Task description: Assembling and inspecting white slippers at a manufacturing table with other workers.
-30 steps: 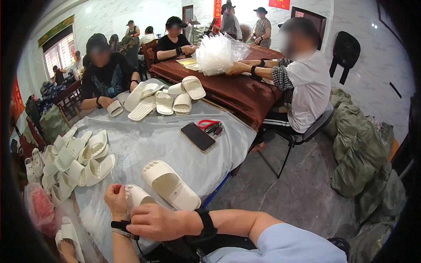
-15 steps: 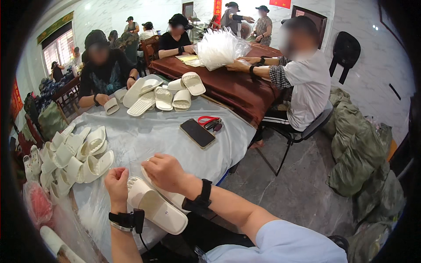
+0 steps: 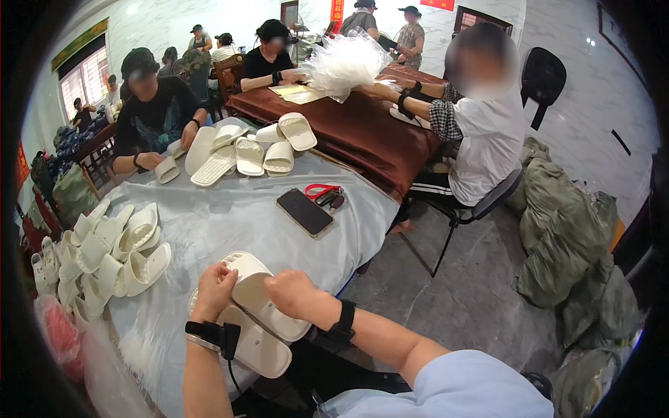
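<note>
In the head view, the left hand [image 3: 217, 287] has its fingers drawn together, thumb against index finger, at the strap of the far slipper [image 3: 252, 294]; whether something thin is caught between them I cannot tell. The right hand [image 3: 293, 295] is curled into a loose fist at the right side of that strap, its fingertips turned out of sight, so I cannot tell if they pinch the strap's edge. The near slipper [image 3: 263, 350] lies alongside on the left, its strap partly covered by the left hand and wrist. Both cream slippers sit at the near edge of the table, toes pointing far and left, heels near and right, with dark clothing showing beyond the near heel.

The pale sheet [image 3: 223, 226] stretches between the pair and the phone [image 3: 304, 212], which lies farther off beside a red strap [image 3: 319, 189]. More sheet separates the pair from the slipper pile [image 3: 104, 249] on the left; another slipper heap [image 3: 249, 157] lies at the far side. The sheet's right edge drops toward the grey floor [image 3: 411, 299], and the brown cloth [image 3: 327, 118] begins beyond its far right edge.

The near slipper's insole bears a small dark mark, too small to read. Red hangings [image 3: 337, 14] on the far wall carry blurred writing.
</note>
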Motion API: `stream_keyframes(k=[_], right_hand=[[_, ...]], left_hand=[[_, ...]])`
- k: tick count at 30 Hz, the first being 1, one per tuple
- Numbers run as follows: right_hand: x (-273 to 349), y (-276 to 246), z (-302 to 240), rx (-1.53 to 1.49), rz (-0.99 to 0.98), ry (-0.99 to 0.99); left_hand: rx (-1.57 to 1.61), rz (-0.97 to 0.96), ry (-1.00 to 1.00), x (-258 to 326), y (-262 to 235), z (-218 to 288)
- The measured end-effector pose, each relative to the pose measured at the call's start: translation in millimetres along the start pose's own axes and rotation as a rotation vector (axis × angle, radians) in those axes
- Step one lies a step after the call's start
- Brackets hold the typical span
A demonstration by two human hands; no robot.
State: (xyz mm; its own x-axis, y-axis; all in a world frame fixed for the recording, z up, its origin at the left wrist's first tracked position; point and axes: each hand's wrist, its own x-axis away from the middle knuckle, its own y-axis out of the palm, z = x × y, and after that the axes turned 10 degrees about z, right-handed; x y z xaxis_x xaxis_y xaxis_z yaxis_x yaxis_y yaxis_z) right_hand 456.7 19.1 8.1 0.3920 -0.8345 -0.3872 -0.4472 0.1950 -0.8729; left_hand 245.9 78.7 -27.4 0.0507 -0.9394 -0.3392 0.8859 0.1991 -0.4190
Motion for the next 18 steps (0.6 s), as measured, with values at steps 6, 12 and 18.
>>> stream_keyframes(k=[6,12,18], right_hand=[[20,-10,9,0.028,-0.031,0.043],[36,-22,7,-0.018,0.035,0.141],[21,-13,-7,0.032,-0.064,0.150]], left_hand=[[-0.029,-0.023,-0.188,4,-2,14],[-0.046,0.016,-0.172,7,-5,18],[-0.004,0.036,-0.169,6,-6,10]])
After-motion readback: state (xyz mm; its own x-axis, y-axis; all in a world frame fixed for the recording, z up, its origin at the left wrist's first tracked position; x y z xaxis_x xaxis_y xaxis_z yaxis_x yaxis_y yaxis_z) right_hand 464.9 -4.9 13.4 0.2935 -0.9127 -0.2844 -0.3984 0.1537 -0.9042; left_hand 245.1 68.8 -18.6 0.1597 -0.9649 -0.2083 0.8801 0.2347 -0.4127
